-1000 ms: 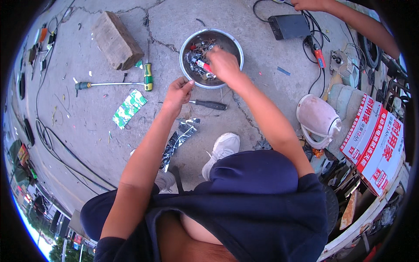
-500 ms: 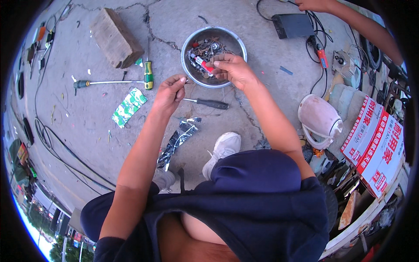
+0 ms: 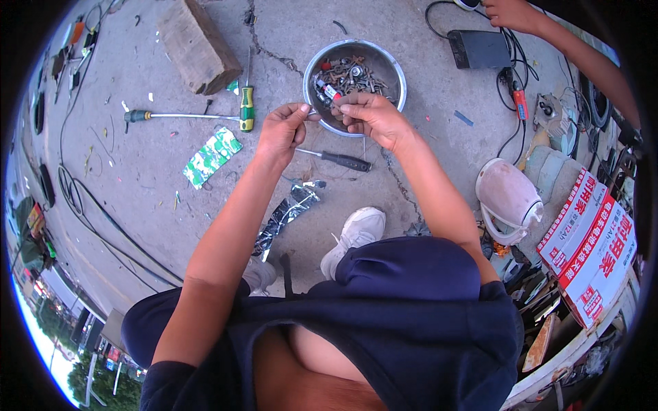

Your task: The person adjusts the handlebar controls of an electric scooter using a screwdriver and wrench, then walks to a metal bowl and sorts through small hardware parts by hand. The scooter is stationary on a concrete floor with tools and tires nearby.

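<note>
A steel bowl (image 3: 402,77) stands on the concrete, holding a heap of rusty screws and small metal parts (image 3: 363,74) and a red-and-white tube (image 3: 331,91). At its near-left rim my left hand (image 3: 282,131) pinches a small metal piece (image 3: 313,116), whose exact kind is too small to make out. My right hand (image 3: 375,118) hovers over the bowl's near side, fingers closed and tips close to the left hand's piece. Whatever it may hold is hidden. Just nearer to me lies a black-handled screwdriver (image 3: 346,162).
Leftward lie a green-and-yellow-handled screwdriver (image 3: 247,113), a long-shafted tool (image 3: 185,116), a wooden block (image 3: 199,51) and a green-white wrapper (image 3: 212,157). At right are a pink jug (image 3: 505,192), a red-and-white carton (image 3: 589,246), a black box (image 3: 471,49) and another person's hand (image 3: 513,14).
My hands have come closer together, the right drawing back toward the bowl's near rim. The small metal piece now shows more at the left fingertips. The whole view has shifted slightly.
</note>
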Tool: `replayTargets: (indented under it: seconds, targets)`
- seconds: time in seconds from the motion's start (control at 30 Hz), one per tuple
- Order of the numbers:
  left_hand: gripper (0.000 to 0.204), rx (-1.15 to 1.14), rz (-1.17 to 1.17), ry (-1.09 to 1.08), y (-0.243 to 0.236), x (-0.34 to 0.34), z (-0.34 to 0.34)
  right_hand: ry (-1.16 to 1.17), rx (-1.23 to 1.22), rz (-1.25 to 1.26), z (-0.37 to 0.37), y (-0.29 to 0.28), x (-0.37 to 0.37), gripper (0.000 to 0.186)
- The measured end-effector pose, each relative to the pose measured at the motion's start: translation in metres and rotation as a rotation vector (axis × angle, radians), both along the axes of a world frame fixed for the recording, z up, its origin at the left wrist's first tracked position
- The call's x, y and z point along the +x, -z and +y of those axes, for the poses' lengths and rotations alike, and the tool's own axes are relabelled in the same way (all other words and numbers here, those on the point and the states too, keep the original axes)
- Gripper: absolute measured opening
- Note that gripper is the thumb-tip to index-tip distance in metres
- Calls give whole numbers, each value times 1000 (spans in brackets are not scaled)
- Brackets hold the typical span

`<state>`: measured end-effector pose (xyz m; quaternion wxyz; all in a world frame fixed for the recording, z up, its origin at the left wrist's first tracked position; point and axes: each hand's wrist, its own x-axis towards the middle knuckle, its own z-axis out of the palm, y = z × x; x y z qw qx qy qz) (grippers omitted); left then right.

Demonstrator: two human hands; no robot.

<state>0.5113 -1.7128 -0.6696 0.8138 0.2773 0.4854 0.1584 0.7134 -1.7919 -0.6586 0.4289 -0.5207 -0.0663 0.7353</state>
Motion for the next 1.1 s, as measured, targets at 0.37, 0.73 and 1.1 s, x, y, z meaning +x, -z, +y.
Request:
replayTargets:
  seconds: [0.37, 0.73, 1.1]
  targets:
    - [25, -148, -187, 4, 3, -11, 3, -233, 315, -1139, 2, 5, -14, 19]
    - [13, -175, -360, -35, 7, -10, 2, -772, 475, -1559, 23, 8, -23, 47]
    - [51, 506, 535, 448, 4, 10, 3, -1120, 257, -1310, 24, -32, 3, 20]
